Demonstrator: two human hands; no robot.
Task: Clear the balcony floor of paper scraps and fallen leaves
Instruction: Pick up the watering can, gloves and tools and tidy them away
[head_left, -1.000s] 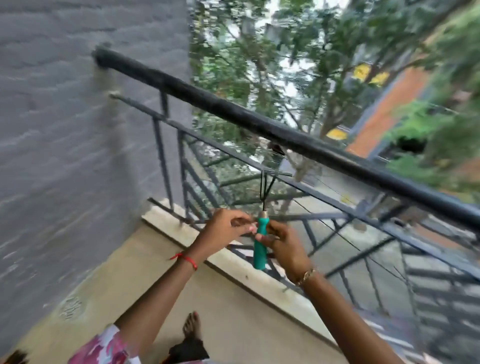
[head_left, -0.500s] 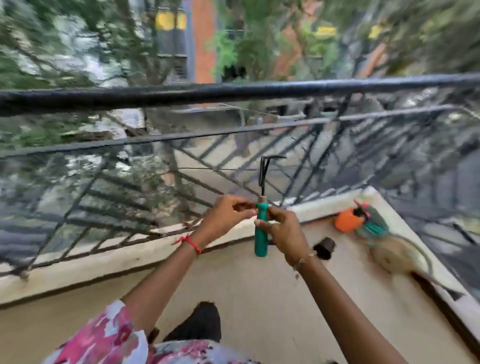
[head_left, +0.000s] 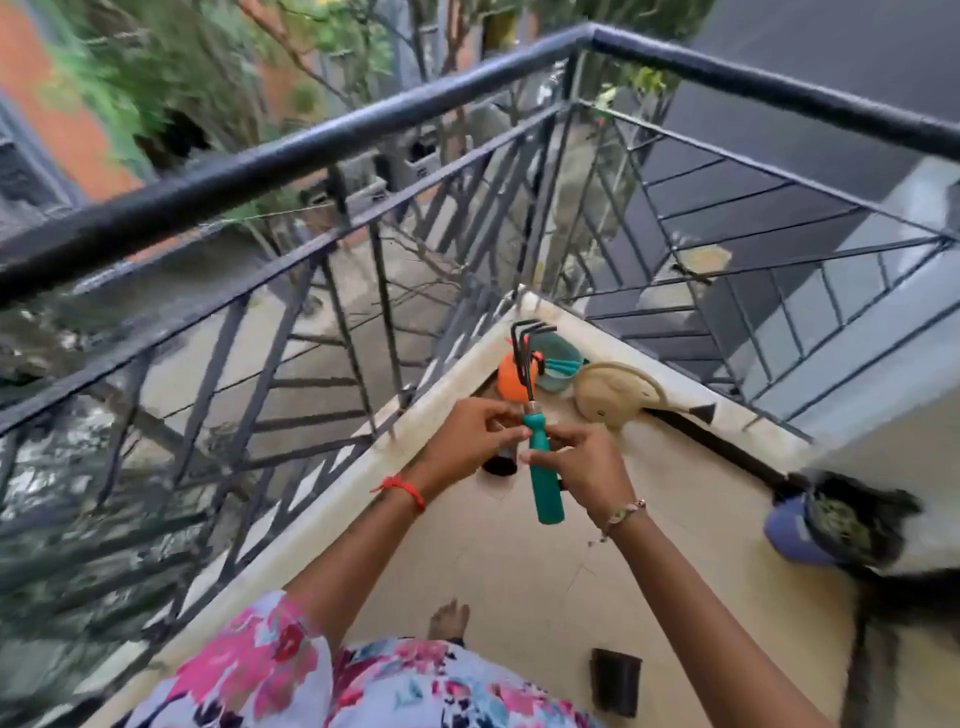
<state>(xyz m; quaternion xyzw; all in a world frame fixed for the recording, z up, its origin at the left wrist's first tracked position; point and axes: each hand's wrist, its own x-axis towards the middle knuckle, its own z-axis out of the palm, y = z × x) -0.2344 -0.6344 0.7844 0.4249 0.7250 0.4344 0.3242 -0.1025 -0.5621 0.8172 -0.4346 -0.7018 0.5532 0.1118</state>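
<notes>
Overall: a rake (head_left: 543, 470) is held in both hands above the floor (head_left: 519, 566), towards the far corner, where two runs of railing (head_left: 311, 150) meet.
Rake: it is kept nearly upright, teal handle down and black bent tines up, the top leaning a little left.
Left hand (head_left: 467, 439): its fingers are curled, and the top of the handle, just under the metal shank, is pinched by the fingertips; a red thread (head_left: 400, 486) is worn at the wrist.
Right hand (head_left: 589, 467): the middle of the handle is gripped between thumb and curled fingers; a bracelet (head_left: 623, 512) is worn at the wrist.
Far corner of the floor: an orange object (head_left: 506, 387) and a teal pot (head_left: 561, 364) are set touching, with a tan disc (head_left: 615, 397) just beside them on the right.
Behind the hands: a black pot (head_left: 500, 465) is partly hidden on the floor.
Right edge of the floor: a blue pot (head_left: 789, 532) with a dark, blurred plant is seen against the wall.
Near edge of the floor: a second black pot (head_left: 615, 680) is placed upright, well apart from the others; a bare foot (head_left: 449, 621) is seen to its left, above a floral garment (head_left: 322, 670).
Left edge of the floor: a pale kerb (head_left: 322, 499) is run beneath the railing.
</notes>
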